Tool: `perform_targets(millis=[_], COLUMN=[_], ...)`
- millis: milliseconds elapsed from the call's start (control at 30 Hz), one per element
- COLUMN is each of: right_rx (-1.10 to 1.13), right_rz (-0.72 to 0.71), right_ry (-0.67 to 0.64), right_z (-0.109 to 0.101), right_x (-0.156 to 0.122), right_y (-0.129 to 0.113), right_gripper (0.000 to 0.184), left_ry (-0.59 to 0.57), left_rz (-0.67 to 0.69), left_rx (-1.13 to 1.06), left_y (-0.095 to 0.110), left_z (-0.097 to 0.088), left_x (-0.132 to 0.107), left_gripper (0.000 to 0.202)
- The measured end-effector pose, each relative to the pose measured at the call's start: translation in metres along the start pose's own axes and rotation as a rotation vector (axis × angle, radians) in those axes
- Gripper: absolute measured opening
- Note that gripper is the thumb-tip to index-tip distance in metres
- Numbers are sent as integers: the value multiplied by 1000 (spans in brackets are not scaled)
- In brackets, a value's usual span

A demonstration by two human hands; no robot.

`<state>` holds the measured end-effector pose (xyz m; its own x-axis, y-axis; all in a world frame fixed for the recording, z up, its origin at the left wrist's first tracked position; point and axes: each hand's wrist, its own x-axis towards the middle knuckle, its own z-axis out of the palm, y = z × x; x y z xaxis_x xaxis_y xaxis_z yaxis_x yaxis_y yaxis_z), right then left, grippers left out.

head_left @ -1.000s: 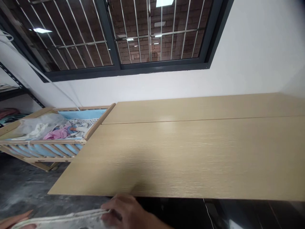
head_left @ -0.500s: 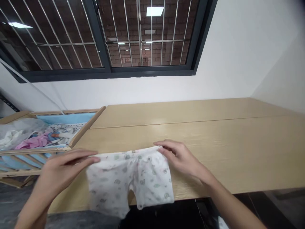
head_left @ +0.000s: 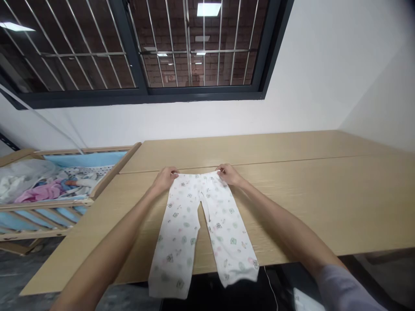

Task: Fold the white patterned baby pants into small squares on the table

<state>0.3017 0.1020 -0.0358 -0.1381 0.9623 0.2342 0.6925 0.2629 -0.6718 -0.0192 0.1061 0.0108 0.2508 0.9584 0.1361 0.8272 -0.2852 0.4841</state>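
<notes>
A pair of small white pants (head_left: 184,211) with a green, pink and grey print lies stretched out on the wooden table, waistband away from me. The two legs point toward me, and their cuffs hang past the table's front edge. My left hand (head_left: 166,178) pinches the left corner of the waistband. At the right corner, my right hand (head_left: 228,175) grips the waistband in the same way. The waistband is pulled fairly straight between them.
The light wooden table (head_left: 308,194) runs far to the right, with a seam along it. On the left stands a wooden crib (head_left: 116,170) with blue lining, holding a pink cloth (head_left: 42,191), other clothes and a clear plastic bag (head_left: 26,170). A barred window (head_left: 201,93) is behind.
Both hands have moved forward over the table and closer together, carrying the waistband away from me. The pants now lie at full length with the legs extended.
</notes>
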Motion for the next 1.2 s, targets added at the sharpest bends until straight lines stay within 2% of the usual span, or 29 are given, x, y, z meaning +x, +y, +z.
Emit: perform_targets(millis=[167,233,300,467,600,700,767,867,1000,1100,1200], right_rx=[-81,-112,-135,-153,-123,-79,-46,-2,37,47,53], right_rz=[92,123,153,218,241,249,250,253,252,251,253], right_ry=[36,46,52,75,88,99,111,110,54,29,30], right_z=[19,23,27,36,37,33,29,25,23,22,21], right_x=[38,48,56,63,64,68,71,73,68,63,60], right_y=[22,28,33,41,43,44,45,48,52,53,51], right_gripper=[15,11,16,12,16,16,16,16,13,15,17], left_ry=[28,43,56,67,104,144,113,-47,-318,-415,-436], left_rz=[-139,-177,-206,-264,-254,-178,-84,60,262,286,250], left_rx=[90,118,142,177,204,227,223,186,152,182,175], left_y=[-14,-15,-14,-6,16,49,80,130,187,209,215], left_z=[31,39,45,51,40,31,31,48,85,108,120], left_x=[39,48,54,52,38,16,-10,-69,-150,-181,-187], left_gripper=[32,34,35,35,36,35,31,27,46,51,44])
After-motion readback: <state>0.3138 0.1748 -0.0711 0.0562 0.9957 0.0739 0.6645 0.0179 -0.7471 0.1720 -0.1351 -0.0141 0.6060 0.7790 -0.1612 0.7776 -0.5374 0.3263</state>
